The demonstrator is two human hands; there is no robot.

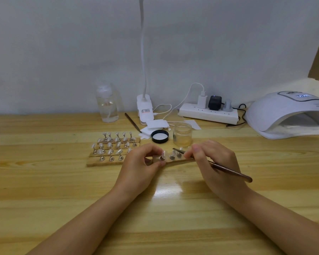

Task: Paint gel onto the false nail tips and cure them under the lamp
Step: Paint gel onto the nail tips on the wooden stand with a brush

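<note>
Here the right hand (pixel 213 159) pinches a slim brown-handled brush (pixel 228 170), its dark tip reaching left over the small metal stands on a narrow wooden strip (pixel 175 160); the handle runs back past the wrist and ends over bare wood. The left hand (pixel 142 162) grips the strip's left end, fingers curled over it and thumb under, beside a pale false nail tip (pixel 163 154) seated on the nearest stand. Whether the strip rests on the tabletop (pixel 63 190) or is lifted just off it cannot be told. To the left lie more wooden strips (pixel 107 155) side by side, set with rows of glossy whitish nail tips on shiny metal pegs. Just behind the hands stand an open clear jar (pixel 182 134) holding yellowish gel and its black round lid (pixel 160 136), laid upside down with a white liner showing, next to some white square pads (pixel 145 132). A second dark brush (pixel 133 122) lies slanted near the white clip base of a gooseneck lamp (pixel 145 109), with a clear plastic pump bottle (pixel 107 103) further left. A white power strip (pixel 208 114) with plugs sits against the wall, and the domed white curing lamp (pixel 287 115) stands at the far right, its mouth open toward the person. The near tabletop is smooth, pale, grained wood, broad between the forearms.
</note>
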